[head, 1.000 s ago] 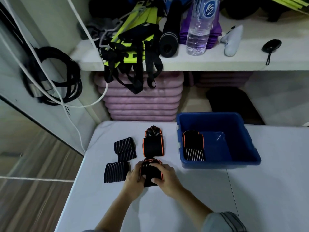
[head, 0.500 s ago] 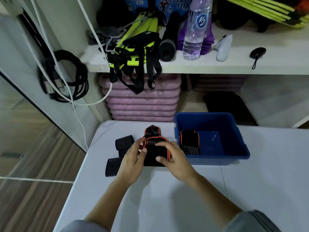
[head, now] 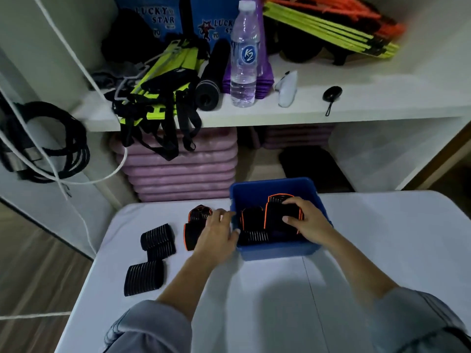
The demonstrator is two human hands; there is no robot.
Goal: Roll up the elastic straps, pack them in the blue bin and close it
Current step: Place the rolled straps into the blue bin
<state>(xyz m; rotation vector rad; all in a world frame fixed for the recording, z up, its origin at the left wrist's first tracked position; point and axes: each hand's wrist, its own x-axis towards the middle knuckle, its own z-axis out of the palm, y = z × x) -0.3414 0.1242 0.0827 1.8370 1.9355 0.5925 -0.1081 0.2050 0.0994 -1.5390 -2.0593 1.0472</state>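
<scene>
Lowest in the frame, two grey sleeves [head: 147, 324] lead up along bare forearms over the white worktop [head: 254, 301].

At the lower left of the worktop lies a black rolled strap with thin pale stripes [head: 144, 277]. Just above it two more striped rolls [head: 158, 236] lie touching each other.

Near the middle of the frame the left grip [head: 216, 238] is released. Its fingers are spread and relaxed over the lower part of an orange-edged strap [head: 197, 220] that lies on the worktop, and its thumb reaches to the left wall of the blue bin [head: 270, 189].

The bin stands open on the worktop, right of centre. Inside it the right grip [head: 305, 220] is clenched round a black roll with orange trim [head: 276, 216], fingers curled over the top and thumb on the near face. Beside this held roll, toward the bin's left wall, sits a packed roll [head: 251, 217] with the same orange edge. A striped piece [head: 254, 236] lies below it on the bin's floor.

Beyond the worktop, a stack of pink mats [head: 183, 169] fills the space under a white shelf [head: 356, 108]. On the shelf stand a water bottle [head: 244, 59], a black tube [head: 210, 82] and a tangle of yellow and black webbing [head: 158, 98], which hangs over the edge. A white object [head: 286, 89] lies right of the bottle. At the left edge of the frame hangs a coil of black cable [head: 51, 149].
</scene>
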